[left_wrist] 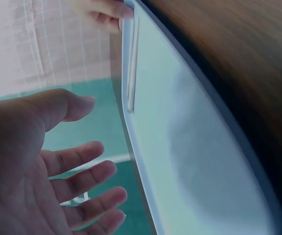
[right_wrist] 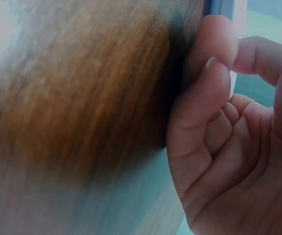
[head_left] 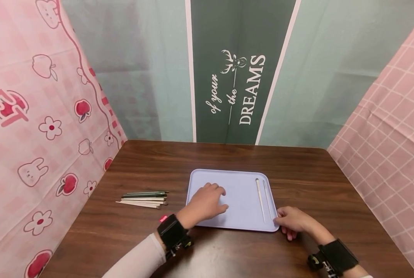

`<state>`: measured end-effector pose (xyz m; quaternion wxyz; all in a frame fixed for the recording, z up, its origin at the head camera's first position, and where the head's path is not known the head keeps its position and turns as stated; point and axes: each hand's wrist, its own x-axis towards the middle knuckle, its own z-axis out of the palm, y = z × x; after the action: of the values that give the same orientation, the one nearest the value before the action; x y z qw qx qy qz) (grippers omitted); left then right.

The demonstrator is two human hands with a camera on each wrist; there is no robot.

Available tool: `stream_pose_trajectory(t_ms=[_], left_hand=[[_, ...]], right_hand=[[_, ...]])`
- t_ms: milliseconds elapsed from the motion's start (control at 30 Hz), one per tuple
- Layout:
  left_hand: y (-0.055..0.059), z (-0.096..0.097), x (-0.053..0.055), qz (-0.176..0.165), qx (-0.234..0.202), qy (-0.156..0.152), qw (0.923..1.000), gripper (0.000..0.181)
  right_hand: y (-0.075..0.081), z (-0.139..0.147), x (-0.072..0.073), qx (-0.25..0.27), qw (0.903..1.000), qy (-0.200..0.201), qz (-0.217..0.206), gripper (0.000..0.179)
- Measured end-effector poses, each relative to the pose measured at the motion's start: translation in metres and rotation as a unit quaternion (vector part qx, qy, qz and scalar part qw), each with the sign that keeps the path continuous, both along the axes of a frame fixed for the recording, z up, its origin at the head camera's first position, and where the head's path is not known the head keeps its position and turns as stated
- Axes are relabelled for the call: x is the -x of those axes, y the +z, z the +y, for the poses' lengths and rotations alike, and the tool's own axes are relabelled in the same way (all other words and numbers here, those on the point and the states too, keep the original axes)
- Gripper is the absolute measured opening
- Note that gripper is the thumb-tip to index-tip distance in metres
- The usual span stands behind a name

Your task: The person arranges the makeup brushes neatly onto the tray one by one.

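A pale lavender tray [head_left: 239, 206] lies on the wooden table. Near its right side rest two slim tools side by side: a white-handled brush [head_left: 260, 200] with a small soft-looking tip and a thinner brush-like stick [head_left: 267, 200]. My right hand [head_left: 292, 221] pinches the tray's front right corner between thumb and curled fingers, which the right wrist view shows close up. Over the tray's left part hovers my left hand [head_left: 205, 202], fingers spread and loosely bent. Its palm [left_wrist: 13, 166] holds nothing in the left wrist view.
Left of the tray, a small bundle of dark green sticks [head_left: 144, 194] and pale sticks [head_left: 142, 202] lies on the table [head_left: 151, 166]. Behind the table hangs a green curtain [head_left: 140, 77] with lettering. Pink patterned cloths [head_left: 53, 154] flank both sides.
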<state>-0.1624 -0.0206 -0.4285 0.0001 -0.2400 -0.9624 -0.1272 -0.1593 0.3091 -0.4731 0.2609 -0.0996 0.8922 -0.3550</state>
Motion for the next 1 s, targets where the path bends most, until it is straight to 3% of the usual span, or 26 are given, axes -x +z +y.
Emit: stream_pose_trajectory(t_ms=[233,333,567,833,1000], left_hand=[[-0.006,-0.052,-0.012,0.052,-0.032,0.013,0.9981,0.03],[-0.005,-0.067,-0.017,0.057,-0.037,0.028,0.9973,0.032],[-0.001,-0.091,-0.026,0.047,-0.026,0.054,0.9971,0.041],[-0.005,-0.117,-0.034,0.028,-0.016,0.068,0.9972,0.045],[-0.007,-0.143,-0.035,0.027,-0.011,0.064,0.9975,0.048]], right_hand=[[0.0,0.0,-0.001,0.001,1.0,-0.004,-0.003,0.023],[0.0,0.001,-0.002,0.003,1.0,-0.002,0.002,0.023],[0.0,0.002,-0.001,0.003,1.0,0.002,0.0,0.022],[-0.002,0.002,0.0,0.001,1.0,-0.002,0.005,0.023],[-0.003,0.003,0.0,-0.001,1.0,-0.004,0.003,0.024]])
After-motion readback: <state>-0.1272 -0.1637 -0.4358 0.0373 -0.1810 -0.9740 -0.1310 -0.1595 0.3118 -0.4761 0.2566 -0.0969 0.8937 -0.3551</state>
